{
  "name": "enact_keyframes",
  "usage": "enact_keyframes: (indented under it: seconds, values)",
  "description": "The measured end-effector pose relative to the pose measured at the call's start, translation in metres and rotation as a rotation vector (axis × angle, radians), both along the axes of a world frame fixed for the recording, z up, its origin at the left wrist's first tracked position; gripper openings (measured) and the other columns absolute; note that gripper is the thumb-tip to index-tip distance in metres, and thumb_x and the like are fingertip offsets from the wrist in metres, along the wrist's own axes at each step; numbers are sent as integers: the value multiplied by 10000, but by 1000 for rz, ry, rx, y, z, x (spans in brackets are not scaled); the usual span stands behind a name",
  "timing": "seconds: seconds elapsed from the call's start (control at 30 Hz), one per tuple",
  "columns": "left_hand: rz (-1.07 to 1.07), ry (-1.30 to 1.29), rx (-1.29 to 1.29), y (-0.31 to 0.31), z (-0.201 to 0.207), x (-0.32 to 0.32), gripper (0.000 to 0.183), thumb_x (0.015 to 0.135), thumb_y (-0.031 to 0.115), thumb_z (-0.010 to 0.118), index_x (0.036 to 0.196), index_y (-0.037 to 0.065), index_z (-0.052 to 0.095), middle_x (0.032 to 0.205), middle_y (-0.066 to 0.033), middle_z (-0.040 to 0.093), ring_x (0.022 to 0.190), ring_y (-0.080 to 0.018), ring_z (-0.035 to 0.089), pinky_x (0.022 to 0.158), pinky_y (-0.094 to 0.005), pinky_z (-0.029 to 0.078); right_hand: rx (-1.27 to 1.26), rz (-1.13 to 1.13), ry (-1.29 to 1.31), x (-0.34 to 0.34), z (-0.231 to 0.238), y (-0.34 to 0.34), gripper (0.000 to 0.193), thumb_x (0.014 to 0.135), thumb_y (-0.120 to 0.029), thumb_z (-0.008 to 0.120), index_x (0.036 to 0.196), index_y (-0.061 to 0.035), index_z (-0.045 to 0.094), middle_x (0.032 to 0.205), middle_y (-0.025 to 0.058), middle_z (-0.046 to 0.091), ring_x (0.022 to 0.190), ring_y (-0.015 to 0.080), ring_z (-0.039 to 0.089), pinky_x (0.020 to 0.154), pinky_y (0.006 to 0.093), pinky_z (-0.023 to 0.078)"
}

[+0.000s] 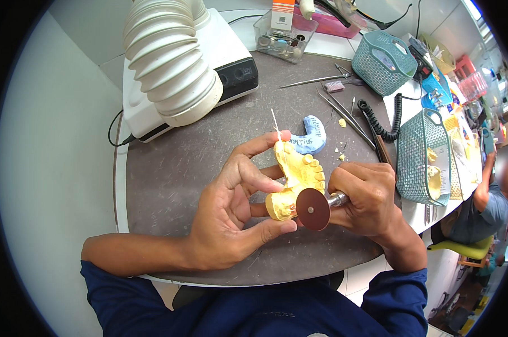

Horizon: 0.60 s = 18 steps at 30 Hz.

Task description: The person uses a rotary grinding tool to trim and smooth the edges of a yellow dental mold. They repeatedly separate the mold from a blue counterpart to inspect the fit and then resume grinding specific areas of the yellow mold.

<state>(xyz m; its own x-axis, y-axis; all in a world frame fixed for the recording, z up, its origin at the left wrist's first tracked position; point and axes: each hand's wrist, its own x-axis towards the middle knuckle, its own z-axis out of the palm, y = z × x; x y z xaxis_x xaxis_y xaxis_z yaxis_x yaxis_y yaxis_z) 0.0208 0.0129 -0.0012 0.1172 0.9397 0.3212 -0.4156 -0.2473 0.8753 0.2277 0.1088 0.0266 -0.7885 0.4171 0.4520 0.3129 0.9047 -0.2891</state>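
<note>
My left hand [231,208] grips a yellow dental cast [299,174], a horseshoe of plaster teeth, with its fingers and thumb around the left side. A thin white stick [275,121] rises by my left fingertip at the cast's far end. My right hand [363,194] is closed round a metal rotary handpiece [337,199] that carries a round brown cutting disc [313,209]. The disc stands in front of the cast's near end and hides part of it; whether they touch I cannot tell. Beyond the cast lies a blue curved mould piece [316,135] with handwriting.
A white extraction hose [169,62] and its box [231,78] occupy the far left. Tweezers and slim tools [349,118], a small brush [334,86] and yellow crumbs [342,158] lie right of the blue piece. Teal baskets [425,157] line the right; a seated person [481,208] is beyond.
</note>
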Motion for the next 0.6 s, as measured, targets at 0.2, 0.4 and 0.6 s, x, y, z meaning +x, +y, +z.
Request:
enact_keyframes:
  seconds: [0.2,0.4,0.6]
  values:
    - [3,47,13,0,0,-2,402,815,-113,711,1088,41,458,1533,-217,202,1403,-375,367,997,-388,578,14,2,10,0,0,0,525,641,-451,857,621,-91,475,528,33,480,442,201,523,423,319,381]
    - [20,12,5,-1,-1,0,404,815,-104,718,1082,37,448,1529,-233,198,1407,-392,350,1003,-387,573,-3,-28,-3,1,2,0,528,631,-457,862,618,-95,478,533,31,475,444,201,523,423,319,379]
    - [14,20,21,0,-1,0,406,816,-99,719,1079,34,439,1528,-242,195,1407,-399,345,1012,-385,567,-5,-16,1,0,3,-1,533,630,-465,860,618,-95,476,541,30,482,446,203,526,425,318,384]
